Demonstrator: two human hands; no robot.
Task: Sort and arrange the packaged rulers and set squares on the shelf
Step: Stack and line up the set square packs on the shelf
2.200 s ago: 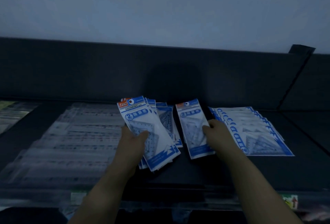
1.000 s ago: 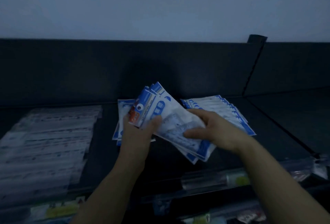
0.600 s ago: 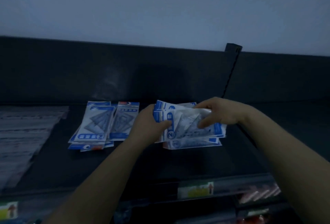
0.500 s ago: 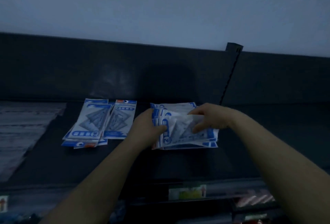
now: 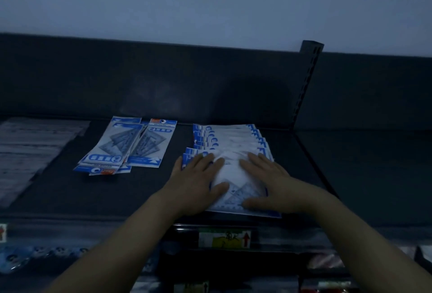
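Note:
A fanned row of blue-and-white set-square packets [image 5: 231, 139] lies on the dark shelf [image 5: 131, 194], running from the back panel toward the front edge. My left hand [image 5: 197, 179] and my right hand [image 5: 266, 179] both rest flat, fingers spread, on the nearest packets of that row. Neither hand grips a packet. To the left lies a smaller loose pile of set-square packets [image 5: 126, 146], turned lengthwise and partly overlapping. At the far left, clear packaged rulers [image 5: 30, 150] lie in a spread layer.
A dark back panel [image 5: 163, 82] closes the shelf behind the packets. A slotted upright post [image 5: 306, 84] divides this bay from the bare bay on the right. A price label [image 5: 224, 237] sits on the front rail, with more goods on the shelf below.
Both hands held a bundle of packets over the right row; the bundle now lies on the row and both hands have flattened on top of it.

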